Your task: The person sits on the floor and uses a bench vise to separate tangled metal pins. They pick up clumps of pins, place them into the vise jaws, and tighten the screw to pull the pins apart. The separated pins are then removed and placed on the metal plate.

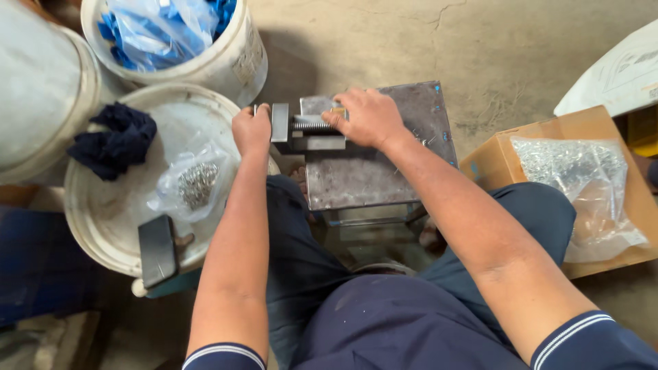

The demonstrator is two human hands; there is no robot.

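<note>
Two hands worked at the small metal counter (370,171) between our knees. Largest around it were the white buckets: one (226,55) by the counter's far left corner held blue plastic bags (157,27), and a lidded one (103,205) off its left edge carried a dark cloth (116,140), a clear bag of small metal pieces (195,185) and a black phone (157,250). Off the right edge sat a cardboard box (493,161) with a bigger bag of metal pieces (579,171). At the counter's far left edge stood a small metal fixture (305,130) with a threaded rod (312,123). Our left hand (252,129) was clenched on the fixture's left end. Our right hand (370,118) gripped a small piece on the fixture; we could not tell what.
</note>
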